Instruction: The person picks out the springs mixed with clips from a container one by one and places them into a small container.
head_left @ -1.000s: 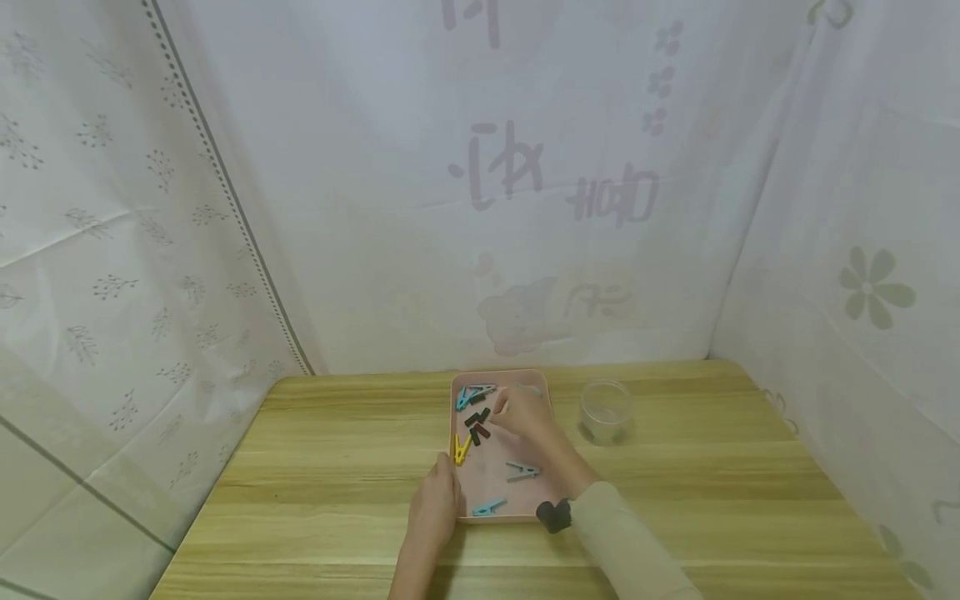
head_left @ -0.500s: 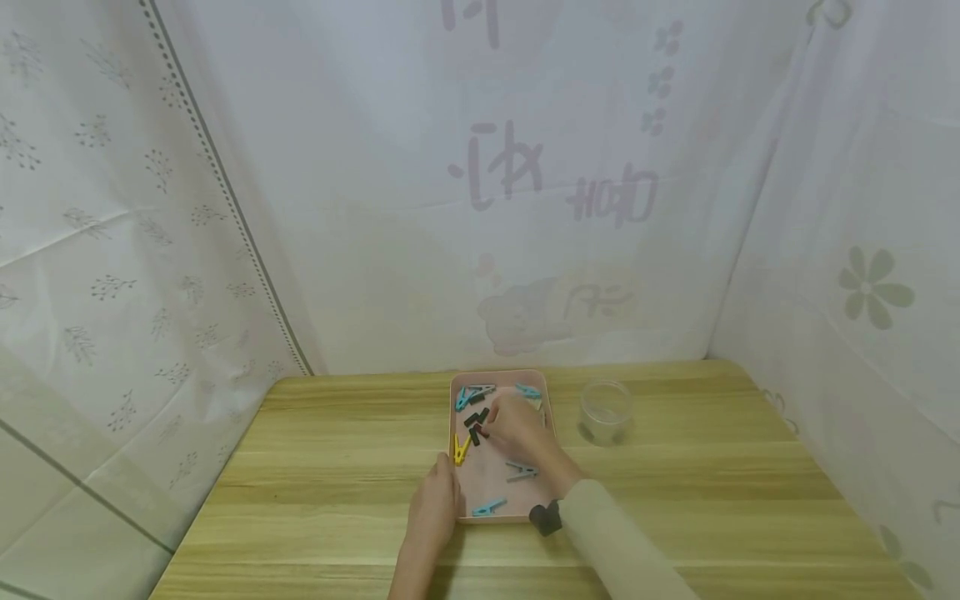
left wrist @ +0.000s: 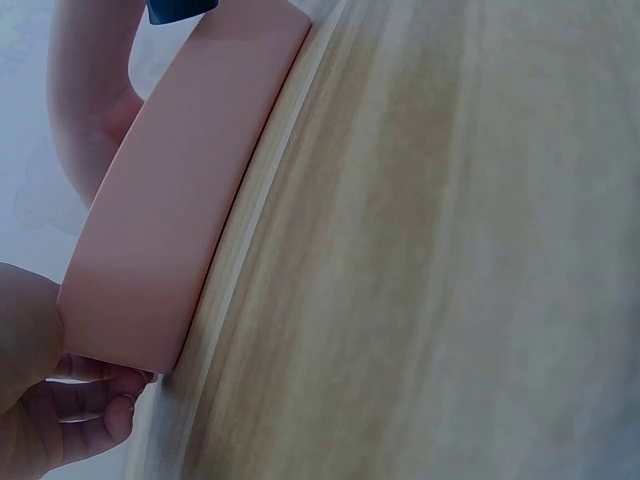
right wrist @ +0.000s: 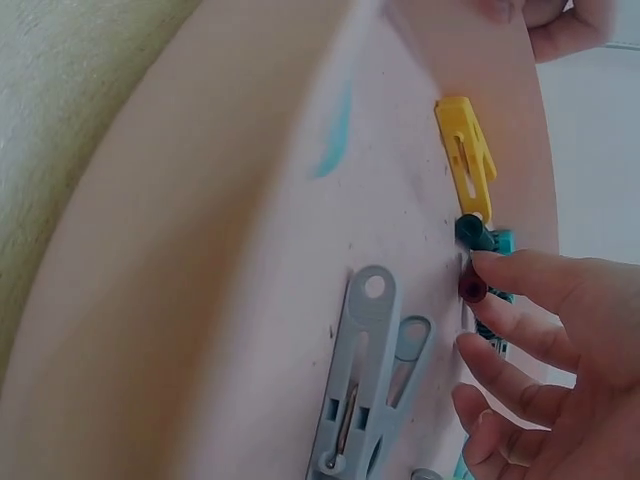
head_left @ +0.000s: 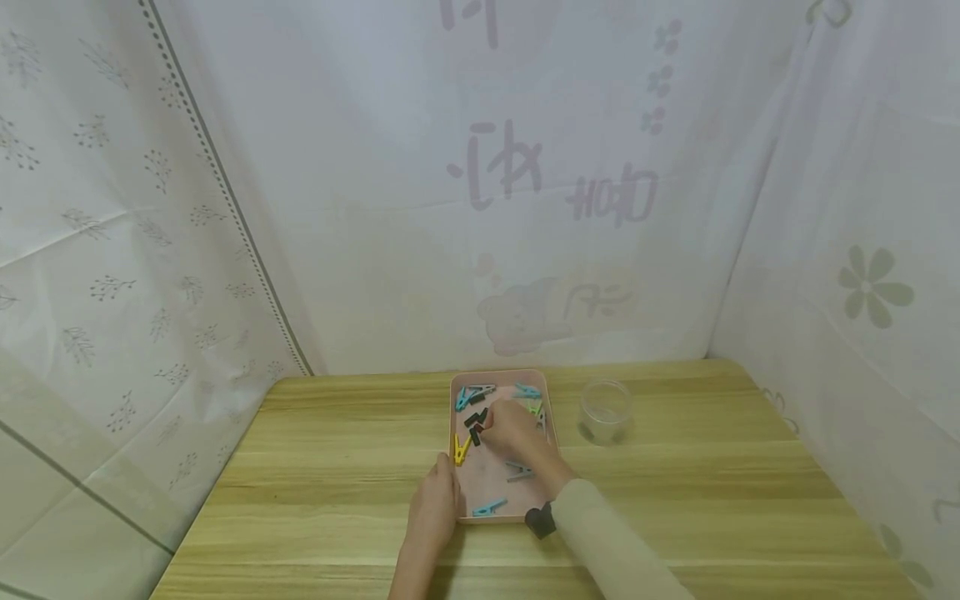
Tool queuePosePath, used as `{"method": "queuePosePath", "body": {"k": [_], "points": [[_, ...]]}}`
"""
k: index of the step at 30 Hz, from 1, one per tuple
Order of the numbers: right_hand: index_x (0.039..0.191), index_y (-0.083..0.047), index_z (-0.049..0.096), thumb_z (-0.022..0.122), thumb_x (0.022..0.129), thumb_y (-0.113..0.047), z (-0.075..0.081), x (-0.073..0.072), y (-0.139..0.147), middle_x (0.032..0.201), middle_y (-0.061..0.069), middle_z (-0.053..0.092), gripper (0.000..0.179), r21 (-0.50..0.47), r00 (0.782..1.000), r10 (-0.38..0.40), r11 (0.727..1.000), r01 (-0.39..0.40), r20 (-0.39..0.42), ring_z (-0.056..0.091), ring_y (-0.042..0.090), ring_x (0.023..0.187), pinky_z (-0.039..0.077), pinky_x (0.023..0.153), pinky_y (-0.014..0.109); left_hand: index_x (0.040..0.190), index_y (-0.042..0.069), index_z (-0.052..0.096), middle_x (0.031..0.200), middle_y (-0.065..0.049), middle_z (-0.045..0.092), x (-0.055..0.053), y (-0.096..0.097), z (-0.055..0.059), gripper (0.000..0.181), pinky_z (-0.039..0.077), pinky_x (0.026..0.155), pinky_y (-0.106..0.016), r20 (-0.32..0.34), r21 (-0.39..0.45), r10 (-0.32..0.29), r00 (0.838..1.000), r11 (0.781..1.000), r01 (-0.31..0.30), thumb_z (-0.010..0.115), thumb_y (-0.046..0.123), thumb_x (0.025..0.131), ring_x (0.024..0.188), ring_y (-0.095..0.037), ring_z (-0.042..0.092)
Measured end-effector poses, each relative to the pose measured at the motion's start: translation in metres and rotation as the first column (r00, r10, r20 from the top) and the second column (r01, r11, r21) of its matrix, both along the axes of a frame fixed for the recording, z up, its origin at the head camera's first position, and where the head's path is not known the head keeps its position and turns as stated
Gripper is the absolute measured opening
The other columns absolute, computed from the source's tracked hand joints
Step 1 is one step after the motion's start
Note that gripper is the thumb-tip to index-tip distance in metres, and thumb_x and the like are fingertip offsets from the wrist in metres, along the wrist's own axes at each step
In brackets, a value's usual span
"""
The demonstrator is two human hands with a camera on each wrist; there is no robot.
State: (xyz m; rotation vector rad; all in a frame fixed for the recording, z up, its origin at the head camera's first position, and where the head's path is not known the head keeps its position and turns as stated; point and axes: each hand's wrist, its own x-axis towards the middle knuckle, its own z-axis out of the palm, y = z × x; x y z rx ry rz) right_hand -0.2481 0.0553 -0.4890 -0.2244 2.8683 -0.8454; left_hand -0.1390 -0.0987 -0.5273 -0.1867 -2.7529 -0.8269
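My left hand (head_left: 433,504) grips the near left side of a pink tray (head_left: 487,479), its fingers curled at the tray's wall in the left wrist view. Inside the tray, my right hand (head_left: 513,429) is over a cluster of small dark cylinders (head_left: 472,419). Its thumb and index finger pinch a dark red cylinder (right wrist: 472,285), seen in the right wrist view beside a dark green cylinder (right wrist: 474,232). A yellow clothespin (head_left: 461,450) leans at the left wall. Close to the right hand lies a grey clothespin (right wrist: 365,370).
Blue clothespins lie at the tray's near end (head_left: 490,507) and far right corner (head_left: 527,391). A green clothespin (head_left: 535,409) is by the right wall. A clear round container (head_left: 606,412) stands right of the tray on the wooden table (head_left: 337,467). Printed curtains (head_left: 375,250) surround the table.
My right hand has moved left and nearer, from the tray's far part to the dark cylinders, and now pinches the red one. Clothespins at the far right are uncovered. The left hand stays.
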Motion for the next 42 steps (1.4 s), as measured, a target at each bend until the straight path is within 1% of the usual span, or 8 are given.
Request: {"method": "queuePosePath", "body": {"k": [4,8,14,21,28,31,34,42], "points": [[0.066,-0.011,0.062,0.077,0.082,-0.015,-0.0023,-0.0025,-0.0014,0.064,-0.003,0.059,0.022,0.039,0.999,0.01,0.999,-0.008,-0.037,0.051,0.014,0.058,0.041,0.053,0.027,0.097,0.001,0.05,0.07,-0.004,0.053,-0.0002,-0.0006,0.0002,0.007,0.04,0.044,-0.025,-0.015,-0.026,-0.009,1.0,1.0,0.008,0.057,0.002,0.099,0.056,-0.01,0.047],[0.061,-0.012,0.059,0.077,0.081,-0.012,-0.0026,-0.0027,-0.0019,0.059,-0.004,0.055,0.028,0.041,0.999,0.012,0.999,-0.01,-0.053,0.047,0.013,0.055,0.037,0.049,0.026,0.096,0.001,0.049,0.07,-0.006,0.054,-0.0004,-0.0012,-0.0001,0.008,0.042,0.044,-0.026,-0.038,-0.048,-0.015,0.999,0.999,0.013,0.057,0.002,0.099,0.057,-0.012,0.051],[0.06,-0.012,0.056,0.077,0.083,-0.011,-0.0035,-0.0023,-0.0024,0.058,-0.004,0.051,0.031,0.034,0.999,0.005,0.999,-0.003,-0.051,0.044,0.012,0.053,0.034,0.047,0.024,0.094,0.002,0.049,0.069,-0.004,0.052,-0.0008,-0.0003,-0.0003,0.01,0.041,0.044,-0.026,-0.03,-0.035,-0.005,1.0,0.999,0.004,0.058,0.002,0.099,0.056,-0.011,0.048],[0.051,-0.015,0.039,0.071,0.085,-0.006,-0.0067,-0.0014,-0.001,0.046,-0.008,0.03,0.047,0.028,0.998,0.001,1.0,0.001,-0.057,0.027,0.008,0.044,0.02,0.041,0.021,0.094,0.002,0.049,0.068,-0.003,0.049,-0.0006,-0.0002,-0.0004,0.009,0.038,0.043,-0.023,-0.017,-0.024,-0.013,1.0,1.0,0.012,0.056,0.002,0.099,0.055,-0.01,0.043],[0.051,-0.016,0.034,0.07,0.09,-0.01,-0.0033,0.0013,0.0013,0.047,-0.009,0.02,0.053,-0.015,0.999,-0.011,1.0,0.01,-0.053,0.02,0.008,0.044,0.017,0.041,0.022,0.095,0.002,0.049,0.068,-0.002,0.049,-0.0003,0.0,0.0001,0.008,0.038,0.044,-0.023,-0.016,-0.023,-0.013,1.0,1.0,0.013,0.056,0.002,0.099,0.055,-0.01,0.044],[0.052,-0.016,0.034,0.072,0.091,-0.014,-0.0012,0.0026,0.0021,0.048,-0.009,0.02,0.054,-0.023,0.998,-0.008,1.0,0.006,-0.067,0.021,0.008,0.044,0.019,0.042,0.022,0.095,0.003,0.049,0.068,-0.002,0.048,0.0001,0.0002,0.0004,0.009,0.038,0.044,-0.023,-0.018,-0.025,-0.011,1.0,1.0,0.011,0.056,0.003,0.1,0.055,-0.01,0.043],[0.053,-0.015,0.036,0.073,0.091,-0.016,0.0001,0.0027,0.0033,0.049,-0.008,0.022,0.053,-0.023,0.996,-0.005,1.0,0.003,-0.086,0.023,0.008,0.045,0.021,0.043,0.022,0.094,0.002,0.048,0.067,-0.003,0.049,0.0002,0.0003,0.0003,0.009,0.038,0.043,-0.024,-0.04,-0.037,-0.006,0.999,0.999,0.005,0.056,0.003,0.1,0.054,-0.01,0.044],[0.062,-0.011,0.054,0.075,0.089,-0.018,0.0013,0.0017,0.0071,0.056,-0.005,0.043,0.035,-0.026,0.994,-0.035,0.999,0.032,-0.099,0.042,0.009,0.05,0.033,0.046,0.022,0.093,0.002,0.048,0.065,-0.001,0.045,0.0016,0.0019,0.0029,0.011,0.036,0.042,-0.024,0.011,0.005,0.024,1.0,1.0,-0.024,0.05,0.006,0.103,0.053,-0.01,0.041]]}}
